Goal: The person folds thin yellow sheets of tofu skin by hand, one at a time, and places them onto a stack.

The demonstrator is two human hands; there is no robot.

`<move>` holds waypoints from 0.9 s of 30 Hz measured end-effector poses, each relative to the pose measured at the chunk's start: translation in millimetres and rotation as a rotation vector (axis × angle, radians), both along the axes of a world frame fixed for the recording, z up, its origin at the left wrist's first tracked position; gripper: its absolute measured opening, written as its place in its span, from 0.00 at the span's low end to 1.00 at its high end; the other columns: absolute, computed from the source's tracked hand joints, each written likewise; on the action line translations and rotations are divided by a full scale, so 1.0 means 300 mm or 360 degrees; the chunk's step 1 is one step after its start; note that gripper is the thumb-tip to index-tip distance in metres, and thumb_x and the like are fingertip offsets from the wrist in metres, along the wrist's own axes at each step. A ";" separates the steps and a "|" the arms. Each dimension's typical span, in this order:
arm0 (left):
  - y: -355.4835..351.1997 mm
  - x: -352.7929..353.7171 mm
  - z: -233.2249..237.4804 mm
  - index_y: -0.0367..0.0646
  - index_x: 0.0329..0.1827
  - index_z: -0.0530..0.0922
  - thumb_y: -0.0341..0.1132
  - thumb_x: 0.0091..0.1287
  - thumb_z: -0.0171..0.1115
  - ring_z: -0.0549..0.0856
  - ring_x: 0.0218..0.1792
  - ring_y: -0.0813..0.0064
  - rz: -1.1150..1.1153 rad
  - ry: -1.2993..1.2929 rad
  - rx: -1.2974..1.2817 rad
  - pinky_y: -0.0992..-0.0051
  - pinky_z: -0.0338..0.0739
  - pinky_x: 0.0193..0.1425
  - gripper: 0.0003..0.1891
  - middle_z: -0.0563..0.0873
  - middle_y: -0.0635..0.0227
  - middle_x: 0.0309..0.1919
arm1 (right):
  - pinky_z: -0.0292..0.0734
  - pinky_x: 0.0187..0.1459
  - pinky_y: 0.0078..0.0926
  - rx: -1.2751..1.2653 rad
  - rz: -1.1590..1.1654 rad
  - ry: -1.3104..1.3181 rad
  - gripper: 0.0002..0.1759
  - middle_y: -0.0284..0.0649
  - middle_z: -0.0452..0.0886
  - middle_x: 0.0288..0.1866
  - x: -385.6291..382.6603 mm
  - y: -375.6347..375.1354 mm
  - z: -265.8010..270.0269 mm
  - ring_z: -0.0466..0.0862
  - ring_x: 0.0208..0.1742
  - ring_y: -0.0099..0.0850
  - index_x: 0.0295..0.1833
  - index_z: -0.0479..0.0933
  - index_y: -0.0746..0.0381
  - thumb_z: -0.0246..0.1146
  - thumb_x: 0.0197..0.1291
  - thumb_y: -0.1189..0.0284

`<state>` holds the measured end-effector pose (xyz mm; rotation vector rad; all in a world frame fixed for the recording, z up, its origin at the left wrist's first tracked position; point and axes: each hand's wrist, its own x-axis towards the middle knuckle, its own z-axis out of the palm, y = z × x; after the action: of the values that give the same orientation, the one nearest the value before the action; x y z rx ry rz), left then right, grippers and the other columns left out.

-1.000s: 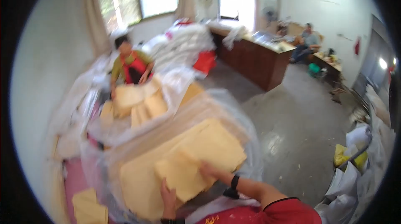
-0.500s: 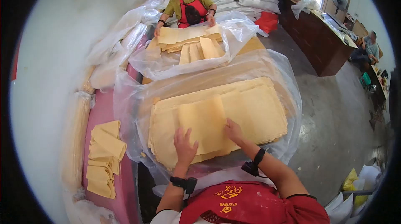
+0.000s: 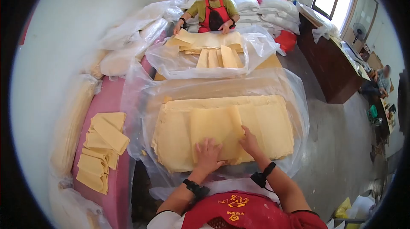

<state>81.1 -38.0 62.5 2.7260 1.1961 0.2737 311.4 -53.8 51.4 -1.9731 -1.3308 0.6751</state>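
In the head view, the folded sheet lies on the middle of the stack. The left hand, fingers spread, rests flat on it by the stack's front edge, gripping nothing. The right hand, half curled, meets the edge facing the stack's right end; whether it pinches, I cannot tell. Uneven pressure could skew the fold; snagging the layer beneath could tear it.

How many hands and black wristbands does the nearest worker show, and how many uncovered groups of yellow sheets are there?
Left hand and right hand: 2
Black wristbands: 2
Yellow sheets, as near stack, far stack and folded batch: 3
Total: 7
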 end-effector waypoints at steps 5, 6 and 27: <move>0.053 0.048 -0.064 0.54 0.65 0.73 0.50 0.56 0.67 0.61 0.71 0.51 -0.0313 -0.0263 0.0051 0.42 0.54 0.70 0.32 0.65 0.56 0.69 | 0.77 0.44 0.42 0.0102 0.0059 -0.0245 0.39 0.55 0.82 0.41 0.008 -0.022 -0.134 0.83 0.43 0.49 0.70 0.64 0.55 0.68 0.50 0.73; 0.070 0.076 -0.067 0.53 0.65 0.73 0.47 0.58 0.65 0.62 0.71 0.52 -0.0464 -0.0399 0.0074 0.45 0.55 0.70 0.30 0.65 0.56 0.69 | 0.77 0.42 0.40 0.0018 -0.0006 -0.0099 0.37 0.51 0.82 0.40 0.013 -0.001 -0.066 0.83 0.41 0.45 0.69 0.64 0.55 0.67 0.53 0.71; 0.057 0.225 -0.143 0.78 0.71 0.65 0.52 0.68 0.55 0.46 0.77 0.49 -0.0310 -0.0153 0.0144 0.32 0.36 0.71 0.26 0.53 0.62 0.77 | 0.73 0.29 0.20 -0.0170 0.0232 0.0682 0.10 0.33 0.83 0.29 -0.119 -0.272 -0.153 0.79 0.29 0.18 0.40 0.80 0.64 0.62 0.65 0.68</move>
<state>148.6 -20.9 19.5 2.8436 0.9070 0.4375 275.8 -135.4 5.4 -1.6930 -1.1960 1.1847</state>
